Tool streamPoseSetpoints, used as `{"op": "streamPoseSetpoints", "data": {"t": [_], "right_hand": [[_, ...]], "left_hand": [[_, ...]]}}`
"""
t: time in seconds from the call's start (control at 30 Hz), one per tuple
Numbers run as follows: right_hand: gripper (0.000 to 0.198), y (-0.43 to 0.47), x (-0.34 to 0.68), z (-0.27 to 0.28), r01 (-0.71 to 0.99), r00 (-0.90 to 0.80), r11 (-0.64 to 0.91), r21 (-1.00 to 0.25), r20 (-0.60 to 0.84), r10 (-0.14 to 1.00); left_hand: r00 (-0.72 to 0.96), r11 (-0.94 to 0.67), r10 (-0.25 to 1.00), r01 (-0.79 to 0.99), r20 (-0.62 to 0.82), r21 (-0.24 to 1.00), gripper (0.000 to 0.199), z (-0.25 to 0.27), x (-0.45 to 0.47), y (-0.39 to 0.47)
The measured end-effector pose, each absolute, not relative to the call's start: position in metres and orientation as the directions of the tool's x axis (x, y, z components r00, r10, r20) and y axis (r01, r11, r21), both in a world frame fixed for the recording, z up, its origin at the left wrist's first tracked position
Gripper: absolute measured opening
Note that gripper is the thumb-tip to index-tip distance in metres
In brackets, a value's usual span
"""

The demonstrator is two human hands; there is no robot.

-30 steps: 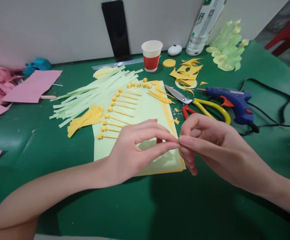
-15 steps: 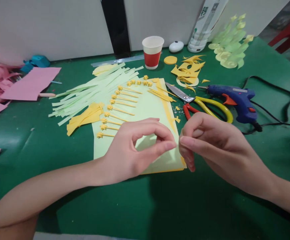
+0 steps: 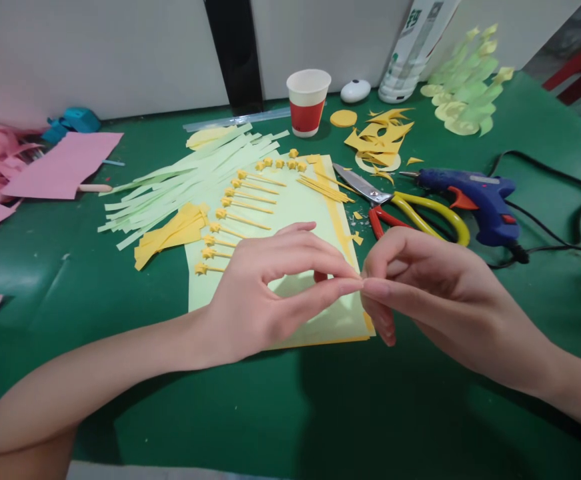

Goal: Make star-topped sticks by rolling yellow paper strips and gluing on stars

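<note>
Over the right part of the pale green paper sheets (image 3: 305, 307), my left hand (image 3: 280, 287) pinches with thumb and forefinger. Its fingertips meet those of my right hand (image 3: 430, 293), which is pinched too. Whatever lies between the fingertips is hidden or too small to make out. Beyond my left hand, several yellow paper stems with star-shaped heads (image 3: 247, 213) lie in a curved row on the sheets. Loose yellow paper stars (image 3: 279, 163) sit at the row's far end. Thin yellow paper sticks (image 3: 323, 189) rest to their right.
Scissors (image 3: 370, 190) and a blue glue gun (image 3: 475, 193) lie beyond my right hand. Light green strips (image 3: 180, 180), yellow strips (image 3: 173, 233) and pink paper (image 3: 65, 167) are to the left. A paper cup (image 3: 308, 110) and yellow scraps (image 3: 383, 140) stand behind, near paper flowers (image 3: 470, 93).
My left hand has shifted slightly right, and its fingers have straightened. Its fingertips now touch those of my right hand, where a small gap showed before.
</note>
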State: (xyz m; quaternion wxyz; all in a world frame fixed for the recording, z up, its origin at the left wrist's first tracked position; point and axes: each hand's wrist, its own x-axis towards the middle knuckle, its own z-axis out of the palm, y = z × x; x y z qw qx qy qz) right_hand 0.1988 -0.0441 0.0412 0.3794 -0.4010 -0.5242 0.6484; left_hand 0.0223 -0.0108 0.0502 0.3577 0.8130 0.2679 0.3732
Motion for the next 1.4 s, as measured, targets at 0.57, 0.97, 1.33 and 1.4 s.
{"op": "streamPoseSetpoints", "data": {"t": [0.57,0.97,1.33,1.4], "right_hand": [[0.018,-0.040,0.197,0.040,-0.208,-0.419,-0.363,-0.908,-0.253,0.872],[0.027,-0.044,0.193,0.041,0.059,-0.283,-0.096,-0.994,-0.109,0.953],[0.015,-0.045,0.195,0.039,0.278,-0.260,0.209,-0.937,0.136,0.956],[0.015,-0.045,0.196,0.039,0.333,-0.261,0.259,-0.907,0.175,0.949]], "left_hand": [[0.567,-0.531,0.744,0.179,0.354,0.828,0.009,0.041,0.026,-0.014],[0.532,-0.338,0.823,0.179,0.198,0.924,0.005,0.038,0.026,-0.014],[0.554,-0.173,0.833,0.252,0.004,0.952,0.007,0.043,0.025,-0.010],[0.557,-0.159,0.831,0.269,-0.019,0.950,0.007,0.043,0.026,-0.010]]}}
